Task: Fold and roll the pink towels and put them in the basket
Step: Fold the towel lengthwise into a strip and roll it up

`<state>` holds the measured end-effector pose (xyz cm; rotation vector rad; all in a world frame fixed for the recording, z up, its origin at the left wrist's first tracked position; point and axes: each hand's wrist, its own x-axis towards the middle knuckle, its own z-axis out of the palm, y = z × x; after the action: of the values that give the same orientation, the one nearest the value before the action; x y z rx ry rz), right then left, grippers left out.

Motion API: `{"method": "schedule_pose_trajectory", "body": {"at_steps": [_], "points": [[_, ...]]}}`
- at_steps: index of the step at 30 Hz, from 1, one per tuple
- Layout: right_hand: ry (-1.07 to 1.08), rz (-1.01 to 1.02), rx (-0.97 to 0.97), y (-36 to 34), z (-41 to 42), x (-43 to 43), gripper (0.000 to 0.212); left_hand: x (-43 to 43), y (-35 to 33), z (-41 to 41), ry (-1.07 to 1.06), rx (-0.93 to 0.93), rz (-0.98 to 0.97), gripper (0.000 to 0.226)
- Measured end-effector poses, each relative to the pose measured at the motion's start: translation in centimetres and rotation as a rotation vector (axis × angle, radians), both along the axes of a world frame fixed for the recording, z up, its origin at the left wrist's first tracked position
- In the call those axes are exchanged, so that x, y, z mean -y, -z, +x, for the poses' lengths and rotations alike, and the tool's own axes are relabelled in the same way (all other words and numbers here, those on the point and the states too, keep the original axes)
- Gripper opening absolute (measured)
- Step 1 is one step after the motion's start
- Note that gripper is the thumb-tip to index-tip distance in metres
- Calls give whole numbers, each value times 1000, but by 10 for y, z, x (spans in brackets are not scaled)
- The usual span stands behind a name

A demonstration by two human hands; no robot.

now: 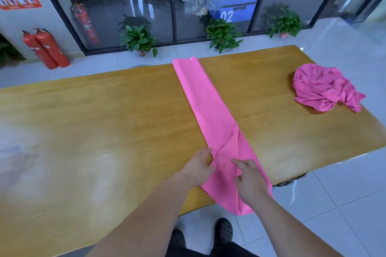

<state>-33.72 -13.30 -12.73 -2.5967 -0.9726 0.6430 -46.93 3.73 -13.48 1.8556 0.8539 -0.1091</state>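
One folded towel [208, 110] lies as a long strip across the table [104, 121], near end overhanging the front edge, unrolled; crumpled towel [325, 87] far right untouched, so I count rolling and stowing as still open. The left hand [198, 170] pinches the strip's left edge; the right hand [250, 181] rests on it, grip unclear. Wide bare tabletop left of the strip.

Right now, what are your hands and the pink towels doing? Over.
Left hand grips folded towel edge, right hand presses it flat. Crumpled towel waits far right. Nothing blocking.
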Motion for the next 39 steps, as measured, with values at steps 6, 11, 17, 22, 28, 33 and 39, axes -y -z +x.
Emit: {"method": "schedule_pose_trajectory", "body": {"at_steps": [6,11,17,22,28,33,39], "points": [[-74,16,11,7,-2,17,64,24,10,-27,-66,-67,42,75],[-203,67,-30,12,17,36,68,49,15,-27,-177,-140,138,78],[-254,169,-95,16,50,64,64,93,15,-13,-344,-293,364,69],[-323,212,-147,29,62,90,61,99,11,-1,-417,-396,372,39],[-201,296,-281,25,83,108,41,140,-32,19,-590,-119,329,3],[151,374,-724,24,95,111,30,207,-40,55,-232,151,177,19],[103,297,-782,37,93,117,34,229,-10,44,-372,45,404,43]]}}
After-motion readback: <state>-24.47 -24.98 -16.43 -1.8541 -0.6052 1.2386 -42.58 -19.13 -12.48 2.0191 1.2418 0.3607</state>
